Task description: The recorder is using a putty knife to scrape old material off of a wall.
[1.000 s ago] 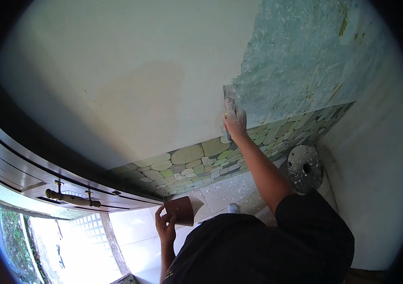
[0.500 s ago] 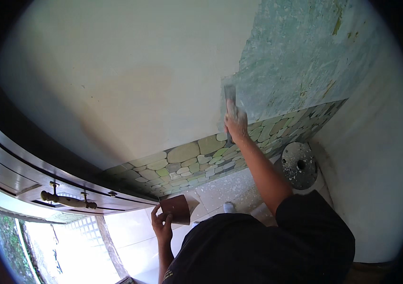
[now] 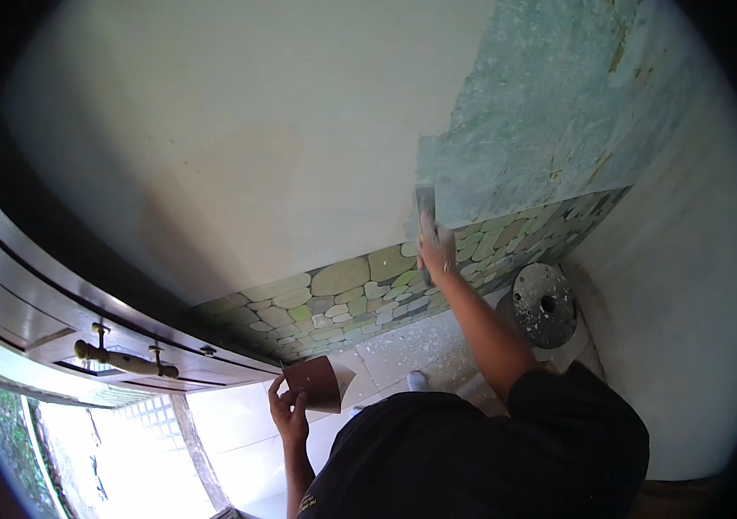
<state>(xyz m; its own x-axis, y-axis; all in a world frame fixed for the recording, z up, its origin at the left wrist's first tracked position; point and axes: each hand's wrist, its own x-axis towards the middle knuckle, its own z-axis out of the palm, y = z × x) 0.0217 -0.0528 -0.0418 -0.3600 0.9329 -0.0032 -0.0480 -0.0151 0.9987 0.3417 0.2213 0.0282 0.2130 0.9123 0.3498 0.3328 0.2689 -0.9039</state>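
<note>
My right hand (image 3: 437, 251) grips the handle of a scraper (image 3: 425, 199), its flat blade against the wall. The blade lies at the border between the smooth cream coating (image 3: 316, 173) and a scraped, blue-green bare patch (image 3: 533, 112). Just below runs a band of rounded green and grey stone tiles (image 3: 342, 275). Low on the left, my left hand (image 3: 290, 411) pinches a curved sheet of reddish-brown sandpaper (image 3: 315, 385) by its edge; the pale back shows at one side.
A dark wooden door (image 3: 48, 298) with a pale-gripped handle (image 3: 126, 359) stands at the left, bright outdoors beyond it. A round grey stool (image 3: 544, 304), spattered with white flakes, sits in the right corner. White flakes litter the tiled floor (image 3: 394, 350).
My right hand and the scraper have moved down the wall toward the stone band. More blue-green surface shows above the blade. My left hand still holds the sandpaper.
</note>
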